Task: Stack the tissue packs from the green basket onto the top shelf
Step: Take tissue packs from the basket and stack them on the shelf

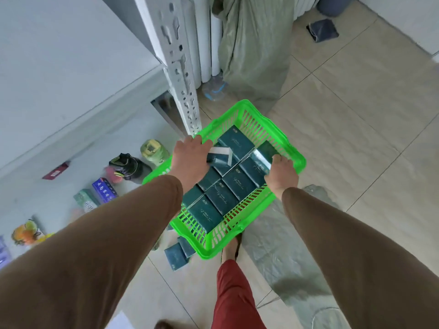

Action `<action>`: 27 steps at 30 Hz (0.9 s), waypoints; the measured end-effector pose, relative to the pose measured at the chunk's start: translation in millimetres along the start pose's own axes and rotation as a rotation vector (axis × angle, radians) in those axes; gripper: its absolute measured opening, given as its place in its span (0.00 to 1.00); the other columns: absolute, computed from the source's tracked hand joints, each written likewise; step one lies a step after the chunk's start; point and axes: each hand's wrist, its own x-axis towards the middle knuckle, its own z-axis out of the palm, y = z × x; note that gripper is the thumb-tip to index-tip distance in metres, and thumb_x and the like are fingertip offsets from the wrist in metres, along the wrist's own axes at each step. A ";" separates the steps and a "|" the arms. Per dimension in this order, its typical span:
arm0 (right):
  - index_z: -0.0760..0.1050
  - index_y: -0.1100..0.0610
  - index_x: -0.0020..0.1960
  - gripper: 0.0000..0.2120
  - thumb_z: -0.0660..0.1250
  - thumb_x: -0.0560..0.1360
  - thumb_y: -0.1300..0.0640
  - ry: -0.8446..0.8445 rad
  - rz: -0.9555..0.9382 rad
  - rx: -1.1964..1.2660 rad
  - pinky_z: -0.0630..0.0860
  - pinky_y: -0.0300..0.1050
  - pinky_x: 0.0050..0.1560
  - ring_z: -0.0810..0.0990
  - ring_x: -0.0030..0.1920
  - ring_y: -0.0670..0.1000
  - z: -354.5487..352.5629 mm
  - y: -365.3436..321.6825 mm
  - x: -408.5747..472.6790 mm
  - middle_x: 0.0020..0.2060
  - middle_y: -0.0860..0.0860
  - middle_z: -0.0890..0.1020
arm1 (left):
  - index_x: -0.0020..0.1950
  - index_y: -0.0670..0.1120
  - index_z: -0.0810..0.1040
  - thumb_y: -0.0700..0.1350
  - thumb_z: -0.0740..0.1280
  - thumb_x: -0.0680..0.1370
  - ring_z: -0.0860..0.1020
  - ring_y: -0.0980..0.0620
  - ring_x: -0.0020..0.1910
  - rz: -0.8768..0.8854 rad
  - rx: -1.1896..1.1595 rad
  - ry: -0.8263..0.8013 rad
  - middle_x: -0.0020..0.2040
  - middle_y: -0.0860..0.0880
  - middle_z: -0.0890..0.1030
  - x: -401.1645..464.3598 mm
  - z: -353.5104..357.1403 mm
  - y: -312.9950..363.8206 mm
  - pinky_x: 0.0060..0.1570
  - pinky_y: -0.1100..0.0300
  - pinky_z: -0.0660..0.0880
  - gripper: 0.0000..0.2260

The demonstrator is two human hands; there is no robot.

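Hands [190, 155] [281, 173] on packs [221, 198] in basket [291, 148]

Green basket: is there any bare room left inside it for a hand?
Only at the far end of the green basket, between its rim and the farthest tissue packs. Elsewhere packs lie edge to edge, with the left hand and right hand on them.

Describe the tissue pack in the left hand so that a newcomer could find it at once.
Find the green basket on the tiled floor by the white shelf post. At its far left corner the left hand grips one pack. Unlike the flat dark teal packs around it, it is tilted up, showing a white side.
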 end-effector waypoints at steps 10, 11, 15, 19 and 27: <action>0.56 0.57 0.76 0.41 0.75 0.72 0.51 -0.032 -0.019 -0.116 0.75 0.54 0.55 0.71 0.67 0.60 29.6 7.6 26.4 0.68 0.58 0.70 | 0.62 0.50 0.71 0.54 0.69 0.73 0.74 0.43 0.55 0.012 -0.138 -0.065 0.57 0.47 0.75 23.2 41.6 39.9 0.47 0.50 0.70 0.20; 0.55 0.57 0.77 0.42 0.75 0.71 0.50 -0.039 -0.015 -0.136 0.75 0.54 0.55 0.71 0.66 0.60 30.2 9.1 32.4 0.68 0.58 0.70 | 0.62 0.50 0.71 0.55 0.69 0.73 0.74 0.43 0.56 0.012 -0.152 -0.069 0.57 0.47 0.75 31.6 46.8 45.8 0.47 0.50 0.70 0.20; 0.55 0.57 0.76 0.44 0.77 0.70 0.48 -0.084 0.010 -0.173 0.76 0.53 0.47 0.73 0.64 0.59 36.5 14.7 54.6 0.66 0.57 0.72 | 0.63 0.50 0.72 0.56 0.69 0.73 0.74 0.43 0.55 -0.004 -0.157 -0.073 0.57 0.47 0.76 55.5 64.5 56.6 0.46 0.51 0.69 0.21; 0.63 0.58 0.70 0.28 0.72 0.74 0.59 0.074 -0.006 -0.090 0.74 0.52 0.41 0.76 0.58 0.60 31.2 18.3 61.9 0.59 0.58 0.77 | 0.63 0.50 0.71 0.56 0.69 0.74 0.75 0.43 0.54 -0.030 -0.153 -0.080 0.56 0.47 0.76 48.3 62.3 46.6 0.45 0.50 0.70 0.21; 0.69 0.60 0.62 0.26 0.75 0.68 0.58 0.153 -0.186 0.412 0.71 0.48 0.49 0.77 0.53 0.60 -29.2 -47.0 -44.3 0.53 0.58 0.78 | 0.60 0.46 0.71 0.54 0.68 0.74 0.76 0.41 0.56 -0.240 -0.280 -0.035 0.55 0.45 0.76 -72.8 -18.6 -26.4 0.49 0.49 0.72 0.19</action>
